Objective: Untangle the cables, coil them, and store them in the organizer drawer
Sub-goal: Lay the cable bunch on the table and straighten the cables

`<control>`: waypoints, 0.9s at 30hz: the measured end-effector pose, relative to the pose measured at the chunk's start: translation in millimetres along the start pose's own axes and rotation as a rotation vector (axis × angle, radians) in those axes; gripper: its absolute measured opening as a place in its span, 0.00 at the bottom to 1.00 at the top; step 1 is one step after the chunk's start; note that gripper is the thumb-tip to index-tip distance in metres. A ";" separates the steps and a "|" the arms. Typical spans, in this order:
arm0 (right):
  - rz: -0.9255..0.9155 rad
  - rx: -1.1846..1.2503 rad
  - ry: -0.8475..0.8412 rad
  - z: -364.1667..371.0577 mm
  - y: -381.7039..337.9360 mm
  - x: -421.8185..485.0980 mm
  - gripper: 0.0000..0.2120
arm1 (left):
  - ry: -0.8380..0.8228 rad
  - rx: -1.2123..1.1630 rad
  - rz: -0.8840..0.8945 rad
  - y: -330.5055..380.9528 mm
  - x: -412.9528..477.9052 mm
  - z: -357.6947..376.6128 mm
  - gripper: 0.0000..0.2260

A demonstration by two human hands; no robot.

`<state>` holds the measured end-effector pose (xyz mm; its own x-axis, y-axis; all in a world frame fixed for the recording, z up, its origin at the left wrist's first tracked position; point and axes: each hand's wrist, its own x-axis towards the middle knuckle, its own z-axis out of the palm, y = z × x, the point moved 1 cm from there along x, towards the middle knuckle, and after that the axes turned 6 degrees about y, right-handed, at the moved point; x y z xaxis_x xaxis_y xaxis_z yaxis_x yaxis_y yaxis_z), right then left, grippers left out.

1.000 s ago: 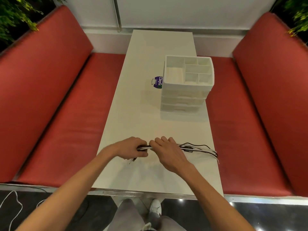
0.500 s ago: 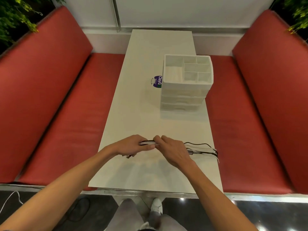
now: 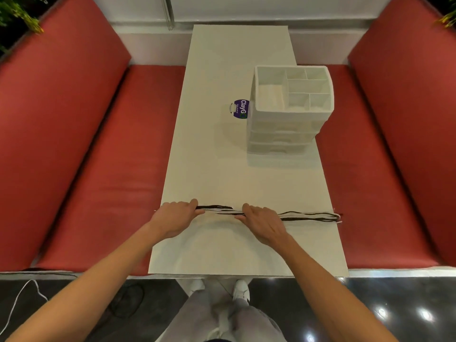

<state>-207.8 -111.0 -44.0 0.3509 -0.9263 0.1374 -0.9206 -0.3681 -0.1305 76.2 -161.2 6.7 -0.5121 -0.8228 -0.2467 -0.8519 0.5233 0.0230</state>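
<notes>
i see cables straight across the surface
left hand, right hand: fingers curled round them; ends at the right edge, organizer well apart.

The organizer stands on the worktop, toward the worktop's right edge. A label lies flat on the worktop just left of the organizer, close against its side. The cables lie on the worktop well in front of the organizer, stretched in a line from left to right, their right ends reaching the worktop's right edge. The left grip holds the cables in front and to the left of the organizer. The right grip holds them straight in front of it. One bench seat lies left of the organizer, beyond the worktop. Another bench seat lies just right of it.
</notes>
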 end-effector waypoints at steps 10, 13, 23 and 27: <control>0.159 -0.107 -0.275 -8.2 24.9 -12.9 0.37 | 0.041 -0.009 0.021 -70.8 -8.3 44.5 0.22; 0.132 -0.101 -0.224 -6.2 21.8 -9.4 0.33 | 0.164 0.066 0.141 -79.6 -6.0 53.7 0.22; 0.422 -0.134 0.139 4.5 -29.3 12.8 0.12 | 0.283 0.072 0.198 -107.1 -21.2 66.1 0.22; 0.347 0.155 0.181 11.5 -151.1 86.7 0.16 | 0.400 0.103 0.253 -102.0 -18.6 42.7 0.21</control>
<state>-36.3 -136.6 -23.6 -0.0239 -0.9735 0.2275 -0.9372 -0.0574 -0.3441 177.3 -189.8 -32.4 -0.7209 -0.6773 0.1467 -0.6904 0.7204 -0.0665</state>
